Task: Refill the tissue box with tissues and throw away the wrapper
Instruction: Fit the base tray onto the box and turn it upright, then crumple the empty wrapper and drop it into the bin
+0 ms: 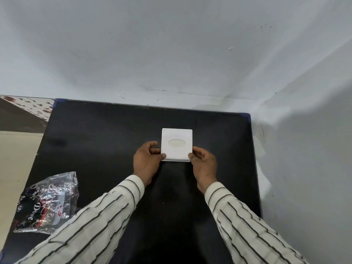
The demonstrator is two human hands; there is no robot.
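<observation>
A square white tissue box (176,134) with an oval opening on top sits on the black table (99,141), near its far right part. My left hand (146,162) grips the box's near left corner, thumb on top. My right hand (203,164) holds the near right corner the same way. A crumpled clear plastic wrapper (47,202) with dark print and the word "Dove" lies at the table's near left edge, apart from both hands. Whether tissues fill the box I cannot tell; the oval looks pale.
A white wall (171,54) runs along the table's far side and another along its right side. Beyond the left edge lies a beige floor (15,168) and a patterned surface (28,105). My striped sleeves cover the near table.
</observation>
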